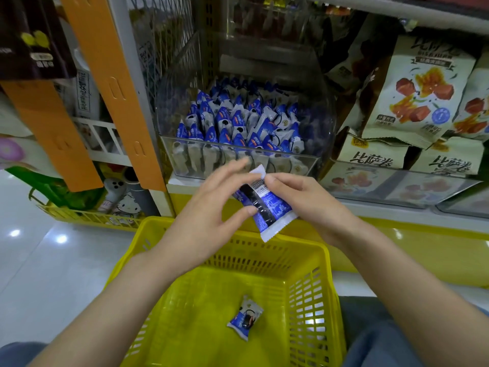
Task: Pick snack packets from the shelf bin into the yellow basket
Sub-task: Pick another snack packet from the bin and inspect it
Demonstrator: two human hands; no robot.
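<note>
Head view, facing a shop shelf. A held packet [267,207], blue and white with a dark band, hangs tilted at the centre of the view, above the far rim of the yellow basket [309,313], its crimped lower end pointing toward 6 o'clock.

The right hand [309,205] comes in from 4 o'clock; its grip is closed on the held packet, thumb on the upper white end and fingers behind it. The left hand [209,218] comes in from 8 o'clock; its grip is wide, fingers straight and blurred, with only the thumb tip touching the held packet's left edge.

The clear shelf bin [309,165] stands at 12 o'clock from the hands, packed with upright blue-and-white packets [238,123]. One loose packet [244,317] lies on the yellow basket's floor, near its middle, at 6 o'clock from the hands.

Cream snack bags [420,94] fill the shelf at 2 o'clock. Orange strips [111,88] hang at 10 o'clock, above a pale glossy floor [53,260].
</note>
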